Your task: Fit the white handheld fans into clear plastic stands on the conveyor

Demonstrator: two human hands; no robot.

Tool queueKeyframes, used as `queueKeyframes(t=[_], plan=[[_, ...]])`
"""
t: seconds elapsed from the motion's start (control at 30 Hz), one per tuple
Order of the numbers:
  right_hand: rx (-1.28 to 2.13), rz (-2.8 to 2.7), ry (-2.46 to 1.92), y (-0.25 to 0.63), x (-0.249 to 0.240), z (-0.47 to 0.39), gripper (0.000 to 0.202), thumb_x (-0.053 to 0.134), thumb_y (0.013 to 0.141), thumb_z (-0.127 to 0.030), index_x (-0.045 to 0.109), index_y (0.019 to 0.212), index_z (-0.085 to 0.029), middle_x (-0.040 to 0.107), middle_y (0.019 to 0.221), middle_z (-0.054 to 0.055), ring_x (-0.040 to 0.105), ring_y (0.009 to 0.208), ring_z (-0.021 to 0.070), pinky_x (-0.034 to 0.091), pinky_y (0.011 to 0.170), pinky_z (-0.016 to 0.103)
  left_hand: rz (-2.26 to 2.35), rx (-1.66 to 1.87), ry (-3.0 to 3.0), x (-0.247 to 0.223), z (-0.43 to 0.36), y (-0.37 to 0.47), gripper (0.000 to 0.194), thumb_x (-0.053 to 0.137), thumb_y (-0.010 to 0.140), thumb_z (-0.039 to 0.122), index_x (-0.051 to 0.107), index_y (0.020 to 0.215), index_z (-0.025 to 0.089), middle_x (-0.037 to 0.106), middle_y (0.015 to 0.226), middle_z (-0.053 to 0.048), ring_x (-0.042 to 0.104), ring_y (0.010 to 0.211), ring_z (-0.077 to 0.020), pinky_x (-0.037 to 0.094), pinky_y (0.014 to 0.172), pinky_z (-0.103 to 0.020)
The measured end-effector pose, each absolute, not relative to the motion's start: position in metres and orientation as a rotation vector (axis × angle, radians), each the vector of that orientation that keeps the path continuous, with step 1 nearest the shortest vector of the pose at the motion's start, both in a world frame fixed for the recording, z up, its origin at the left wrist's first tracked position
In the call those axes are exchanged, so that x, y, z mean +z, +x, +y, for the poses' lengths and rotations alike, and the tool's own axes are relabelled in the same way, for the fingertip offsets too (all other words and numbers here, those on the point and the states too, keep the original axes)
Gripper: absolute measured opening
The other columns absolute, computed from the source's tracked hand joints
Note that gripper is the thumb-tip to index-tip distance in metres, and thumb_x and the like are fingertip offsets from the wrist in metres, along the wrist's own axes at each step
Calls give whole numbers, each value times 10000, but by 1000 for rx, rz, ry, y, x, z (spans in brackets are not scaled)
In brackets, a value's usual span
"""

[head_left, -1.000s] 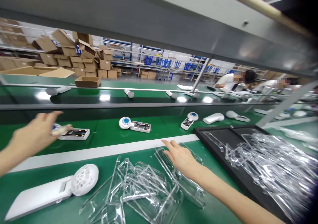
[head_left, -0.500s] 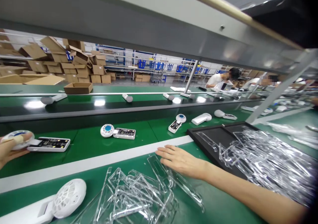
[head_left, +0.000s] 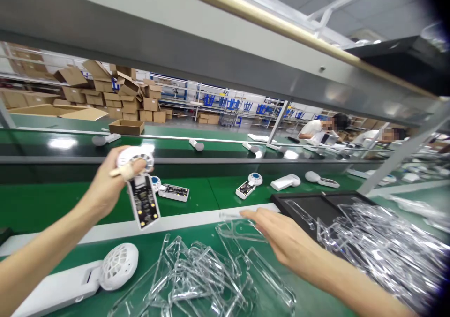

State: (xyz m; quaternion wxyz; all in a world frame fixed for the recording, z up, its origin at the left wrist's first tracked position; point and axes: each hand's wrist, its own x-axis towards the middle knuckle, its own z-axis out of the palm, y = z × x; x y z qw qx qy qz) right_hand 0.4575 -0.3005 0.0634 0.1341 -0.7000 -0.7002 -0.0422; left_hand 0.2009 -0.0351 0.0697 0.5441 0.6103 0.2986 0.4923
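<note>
My left hand [head_left: 111,178] is wrapped around the round head of a white handheld fan [head_left: 144,202], whose open handle hangs down and shows a black circuit board. My right hand [head_left: 279,232] pinches a clear plastic frame [head_left: 234,228], held over the front of the bench. Below it lies a loose pile of similar clear frames [head_left: 202,277]. At the lower left rests a closed white fan [head_left: 59,286] with its grille facing up.
A black tray [head_left: 302,209] at right carries many clear frames [head_left: 383,246]. Several fans, including an open one [head_left: 245,189], lie on the green conveyor [head_left: 207,190]. A grey beam [head_left: 211,59] crosses overhead. Two people [head_left: 318,127] sit at the far right.
My left hand has lifted the fan from the conveyor's left side and brought it right, with the handle swung downward. My right hand, flat over the pile before, now grips one clear frame.
</note>
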Motion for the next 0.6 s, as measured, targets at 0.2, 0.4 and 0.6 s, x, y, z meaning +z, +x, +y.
queueKeyframes(t=[0.2,0.4,0.6], plan=[[90,-1527,-2033,393,54,-255,633,501,909,-425,274,1493,-337,591,1009,57,590,748,200,517,712,390,633,1005,1134,69,-80,261,755,801,647,449,440,1295,309,632,1058,-40,672,782,-196,500,590,-269],[216,-1408,-2092,366,43,-224,567,465,930,-385,333,1480,-353,548,961,53,597,797,227,488,771,417,547,936,1054,67,-98,278,727,759,692,490,449,1329,327,630,1118,-41,645,875,-191,497,676,-275],[138,-1388,-2068,358,35,-219,574,476,913,-297,369,1476,-265,493,1194,144,509,1119,316,455,908,450,569,939,1152,64,-105,277,688,778,676,482,491,1275,306,618,1058,-21,606,855,-163,461,667,-243]])
